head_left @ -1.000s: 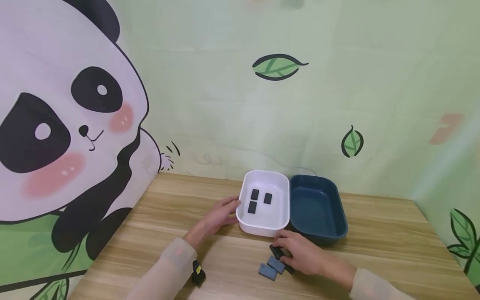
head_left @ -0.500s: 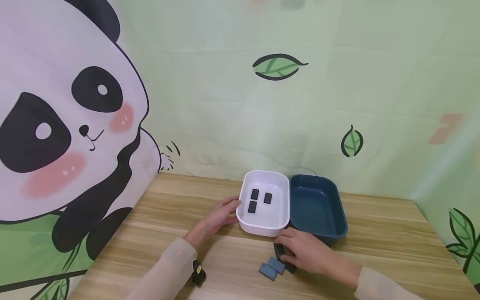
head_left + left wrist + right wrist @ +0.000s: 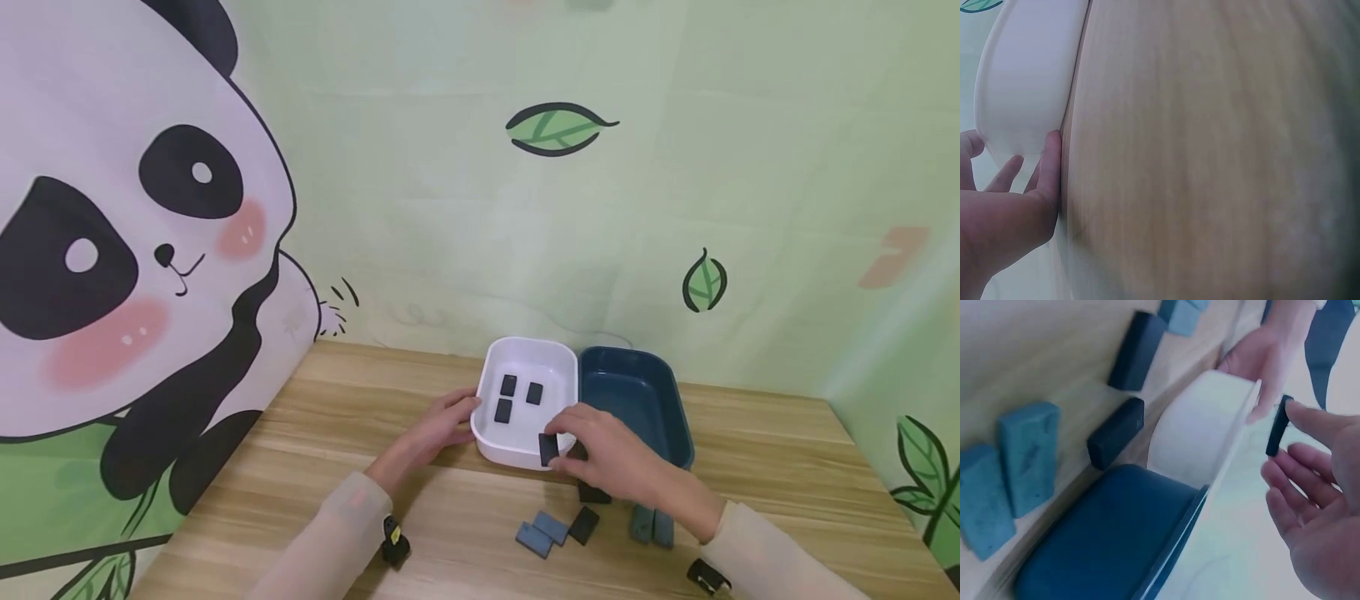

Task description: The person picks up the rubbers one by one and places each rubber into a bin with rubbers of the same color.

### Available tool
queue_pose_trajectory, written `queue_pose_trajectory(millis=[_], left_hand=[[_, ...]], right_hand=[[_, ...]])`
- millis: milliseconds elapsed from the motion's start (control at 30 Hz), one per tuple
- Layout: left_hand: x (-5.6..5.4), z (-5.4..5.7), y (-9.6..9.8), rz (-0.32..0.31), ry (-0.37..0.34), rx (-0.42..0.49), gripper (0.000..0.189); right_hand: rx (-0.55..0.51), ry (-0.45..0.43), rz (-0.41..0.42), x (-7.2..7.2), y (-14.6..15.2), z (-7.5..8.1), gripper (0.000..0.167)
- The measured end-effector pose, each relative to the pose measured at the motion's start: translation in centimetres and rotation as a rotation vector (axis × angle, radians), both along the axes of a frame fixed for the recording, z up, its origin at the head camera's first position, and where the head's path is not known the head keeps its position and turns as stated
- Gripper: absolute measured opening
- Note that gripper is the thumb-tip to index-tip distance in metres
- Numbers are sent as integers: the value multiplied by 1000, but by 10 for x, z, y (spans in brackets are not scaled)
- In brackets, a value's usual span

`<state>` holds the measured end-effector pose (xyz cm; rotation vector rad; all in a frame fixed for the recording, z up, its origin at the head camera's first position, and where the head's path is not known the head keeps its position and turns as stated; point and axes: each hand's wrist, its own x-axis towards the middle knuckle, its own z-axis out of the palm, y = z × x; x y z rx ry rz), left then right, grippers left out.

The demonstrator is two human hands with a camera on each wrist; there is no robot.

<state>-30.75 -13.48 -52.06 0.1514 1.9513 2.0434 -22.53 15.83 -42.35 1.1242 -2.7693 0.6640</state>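
My right hand pinches a black rectangular block between thumb and fingertips. In the head view the block overlaps the near right rim of the white bin; the right wrist view shows it raised above that rim. Three black blocks lie flat inside the bin. My left hand rests against the bin's left end, its thumb at the rim. In the left wrist view, extended fingers touch the outer wall, low down by the table.
A dark blue bin stands against the white one's right side. On the table nearer me lie two blue blocks, a black block, another black block and two blue-grey blocks. A patterned backdrop rises behind.
My right hand has lifted the black block off the table and carried it up to the white bin's near rim, uncovering blocks behind it. My left hand has stayed at the bin.
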Motion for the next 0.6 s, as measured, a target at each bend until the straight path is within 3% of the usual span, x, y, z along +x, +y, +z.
queue_pose_trajectory(millis=[267, 433, 600], left_hand=[[-1, 1, 1, -2, -7, -2, 59], [-2, 1, 1, 1, -1, -2, 58], [-2, 0, 1, 2, -1, -16, 58]], right_hand=[[-43, -43, -200, -44, -19, -14, 36], [-5, -83, -215, -73, -32, -28, 33], [38, -141, -252, -92, -41, -39, 28]])
